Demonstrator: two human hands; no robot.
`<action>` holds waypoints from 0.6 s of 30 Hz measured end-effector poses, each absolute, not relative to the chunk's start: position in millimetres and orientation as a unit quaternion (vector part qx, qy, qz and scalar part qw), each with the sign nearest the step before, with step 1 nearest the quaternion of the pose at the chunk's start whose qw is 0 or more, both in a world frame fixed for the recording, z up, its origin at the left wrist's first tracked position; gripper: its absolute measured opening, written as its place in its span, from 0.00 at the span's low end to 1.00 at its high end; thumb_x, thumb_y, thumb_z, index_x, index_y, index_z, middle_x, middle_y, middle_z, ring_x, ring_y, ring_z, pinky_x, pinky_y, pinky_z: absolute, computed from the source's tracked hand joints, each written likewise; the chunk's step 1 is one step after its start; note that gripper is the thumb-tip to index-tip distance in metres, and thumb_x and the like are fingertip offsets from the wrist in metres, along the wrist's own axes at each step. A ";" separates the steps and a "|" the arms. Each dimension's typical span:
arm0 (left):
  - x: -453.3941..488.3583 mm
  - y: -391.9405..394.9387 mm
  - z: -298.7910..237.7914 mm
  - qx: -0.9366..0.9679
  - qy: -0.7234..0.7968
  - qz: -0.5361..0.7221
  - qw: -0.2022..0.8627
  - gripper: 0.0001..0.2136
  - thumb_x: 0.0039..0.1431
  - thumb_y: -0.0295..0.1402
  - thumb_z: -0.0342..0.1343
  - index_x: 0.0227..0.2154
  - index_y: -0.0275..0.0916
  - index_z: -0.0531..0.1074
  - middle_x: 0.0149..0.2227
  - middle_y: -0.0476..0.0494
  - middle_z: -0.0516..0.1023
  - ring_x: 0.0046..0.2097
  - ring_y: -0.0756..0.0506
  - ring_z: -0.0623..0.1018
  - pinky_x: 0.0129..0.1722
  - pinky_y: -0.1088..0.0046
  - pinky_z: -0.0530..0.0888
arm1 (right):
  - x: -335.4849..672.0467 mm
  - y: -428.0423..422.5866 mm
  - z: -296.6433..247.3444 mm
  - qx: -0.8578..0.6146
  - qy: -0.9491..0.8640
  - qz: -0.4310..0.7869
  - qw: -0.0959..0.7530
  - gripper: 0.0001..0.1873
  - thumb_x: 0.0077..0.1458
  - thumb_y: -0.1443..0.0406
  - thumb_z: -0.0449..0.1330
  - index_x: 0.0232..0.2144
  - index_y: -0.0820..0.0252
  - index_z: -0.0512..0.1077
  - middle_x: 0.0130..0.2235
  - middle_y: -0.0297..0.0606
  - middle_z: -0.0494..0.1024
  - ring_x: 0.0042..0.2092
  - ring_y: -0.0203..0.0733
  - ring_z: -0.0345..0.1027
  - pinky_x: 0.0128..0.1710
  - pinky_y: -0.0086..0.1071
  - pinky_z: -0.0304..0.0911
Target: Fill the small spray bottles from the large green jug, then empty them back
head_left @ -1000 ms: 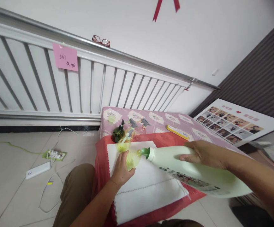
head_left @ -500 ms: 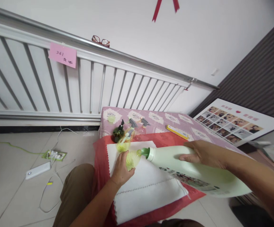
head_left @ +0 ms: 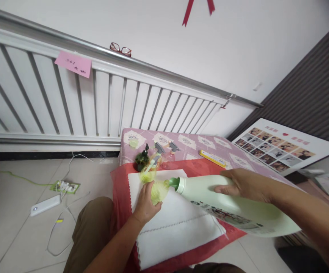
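Note:
My left hand (head_left: 145, 204) is wrapped round a small clear bottle (head_left: 159, 190) with yellow-green liquid, standing on a white cloth (head_left: 176, 223). My right hand (head_left: 245, 184) grips a large pale green jug (head_left: 232, 206), tipped on its side so its green spout (head_left: 174, 183) meets the small bottle's mouth. Just behind stand another small yellow-green bottle (head_left: 148, 173), a dark green pump bottle (head_left: 142, 159) and two clear spray bottles (head_left: 166, 151).
The low table has a pink patterned cover (head_left: 198, 144) and a red cloth (head_left: 207, 167). A yellow flat item (head_left: 213, 158) lies on it. A white radiator (head_left: 96, 102) with glasses (head_left: 120, 48) stands behind. A power strip (head_left: 65, 186) and power bank (head_left: 45, 204) lie on the floor.
Both hands and the bottles hold the same position. The pink note on the radiator has tilted and lifted.

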State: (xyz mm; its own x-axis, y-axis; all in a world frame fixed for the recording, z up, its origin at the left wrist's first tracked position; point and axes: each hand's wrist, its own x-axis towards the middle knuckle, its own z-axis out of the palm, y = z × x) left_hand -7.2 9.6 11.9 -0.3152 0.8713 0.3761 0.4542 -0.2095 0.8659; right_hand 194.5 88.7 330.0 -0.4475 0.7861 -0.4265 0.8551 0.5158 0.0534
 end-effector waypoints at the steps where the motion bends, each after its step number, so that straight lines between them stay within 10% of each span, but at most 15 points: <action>1: -7.1 9.6 11.8 0.553 0.599 0.547 0.190 0.38 0.44 0.29 0.60 0.60 0.40 0.52 0.57 0.37 0.61 0.61 0.37 0.62 0.61 0.53 0.61 | 194.6 88.8 329.8 0.484 0.847 -0.081 0.205 0.25 0.51 0.42 0.52 0.30 0.57 0.68 0.33 0.43 0.79 0.35 0.50 0.72 0.33 0.37 0.62; 18: -7.2 10.5 8.8 0.556 0.598 0.547 0.184 0.38 0.45 0.29 0.60 0.60 0.39 0.51 0.57 0.36 0.61 0.61 0.37 0.62 0.61 0.54 0.62 | 193.4 87.6 330.3 0.486 0.847 -0.083 0.199 0.25 0.50 0.42 0.52 0.28 0.57 0.69 0.33 0.43 0.79 0.35 0.49 0.72 0.32 0.36 0.62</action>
State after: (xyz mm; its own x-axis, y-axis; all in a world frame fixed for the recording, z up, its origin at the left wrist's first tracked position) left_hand -7.2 10.5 8.8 -0.3135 0.8661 0.3894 0.4643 -0.2180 0.8585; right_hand 193.4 87.6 330.3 -0.4488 0.7898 -0.4181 0.8560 0.5143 0.0527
